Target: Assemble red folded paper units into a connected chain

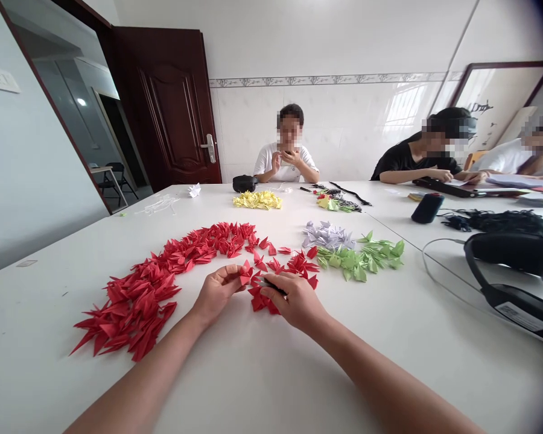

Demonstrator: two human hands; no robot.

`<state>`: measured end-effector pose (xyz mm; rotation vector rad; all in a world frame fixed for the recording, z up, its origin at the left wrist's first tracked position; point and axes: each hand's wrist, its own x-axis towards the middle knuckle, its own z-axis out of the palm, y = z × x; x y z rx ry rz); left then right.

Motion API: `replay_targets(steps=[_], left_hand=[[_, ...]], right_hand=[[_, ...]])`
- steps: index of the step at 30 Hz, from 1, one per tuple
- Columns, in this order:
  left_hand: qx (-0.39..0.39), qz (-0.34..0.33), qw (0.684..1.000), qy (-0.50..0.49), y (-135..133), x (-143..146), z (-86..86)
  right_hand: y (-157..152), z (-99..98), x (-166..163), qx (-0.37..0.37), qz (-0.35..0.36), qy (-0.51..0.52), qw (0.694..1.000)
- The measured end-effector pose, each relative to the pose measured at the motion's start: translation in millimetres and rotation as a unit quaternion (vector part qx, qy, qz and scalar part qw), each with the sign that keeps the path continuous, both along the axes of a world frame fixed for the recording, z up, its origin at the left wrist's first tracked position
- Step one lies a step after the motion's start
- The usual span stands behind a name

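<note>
Between the fingertips of my left hand (213, 294) is a small red folded-paper crane (245, 274). My right hand (302, 301) is closed around a slim tool with a dark handle and metal tip (271, 284), pointing toward the crane; its exact kind is unclear. A smaller group of red paper cranes (263, 301) lies beneath and around my right hand, partly hidden by it. To the left, a long curved pile of red cranes (138, 301) stretches from near my left forearm to the middle of the white table (235, 386).
Lilac (328, 234) and green folded papers (359, 259) lie right of my hands, yellow ones (257, 200) farther back. A black thread spool (428, 208) and a black headset with cable (511, 289) are at right. One person (287, 160) sits opposite; two more sit at right.
</note>
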<state>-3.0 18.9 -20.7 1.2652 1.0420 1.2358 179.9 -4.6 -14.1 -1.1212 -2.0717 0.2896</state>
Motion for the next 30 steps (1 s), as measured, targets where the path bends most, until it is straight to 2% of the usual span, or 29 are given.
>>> replay_targets(steps=[4,12,20,30], left_hand=[[0.017,-0.036,0.999,0.037,2,2,-0.8],[0.037,-0.062,0.994,0.077,2,3,-6.9],[0.054,-0.056,0.991,0.106,2,2,-8.6],[0.031,-0.061,0.995,0.07,-5,3,1.4]], right_hand=[[2,-2.9,0,-0.003,-0.01,-0.017,1.0],[5,-5.5,0,-0.029,-0.037,-0.053,0.997],[5,-5.2,-1,-0.04,-0.046,-0.074,0.995],[3,-2.5,-2,-0.038,-0.05,-0.08,0.995]])
